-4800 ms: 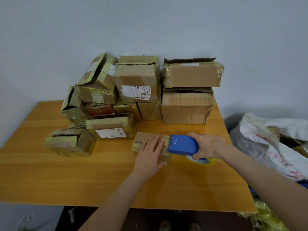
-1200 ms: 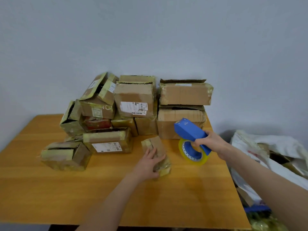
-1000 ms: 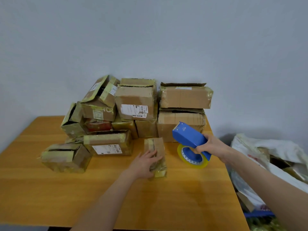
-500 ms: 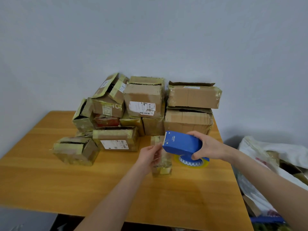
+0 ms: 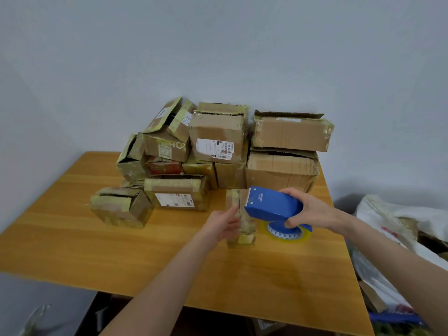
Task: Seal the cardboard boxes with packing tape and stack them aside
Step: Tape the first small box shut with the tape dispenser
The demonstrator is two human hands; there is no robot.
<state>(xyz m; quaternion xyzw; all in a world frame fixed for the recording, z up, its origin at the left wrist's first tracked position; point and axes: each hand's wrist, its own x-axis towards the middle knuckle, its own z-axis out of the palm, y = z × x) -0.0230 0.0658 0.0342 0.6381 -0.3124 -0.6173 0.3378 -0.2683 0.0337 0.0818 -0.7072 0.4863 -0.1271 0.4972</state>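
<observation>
Left hand (image 5: 224, 225) grasps a small box (image 5: 243, 232), upright; right hand (image 5: 312, 209) grips a blue tape dispenser (image 5: 274, 204) at its top, white print unreadable; barcode-labelled stacked boxes (image 5: 215, 139) sit just beyond.

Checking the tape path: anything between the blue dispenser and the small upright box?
Nothing visible. The tape dispenser in the right hand sits against the upper right of the small box; the left hand grips its left side, clear of it.
</observation>
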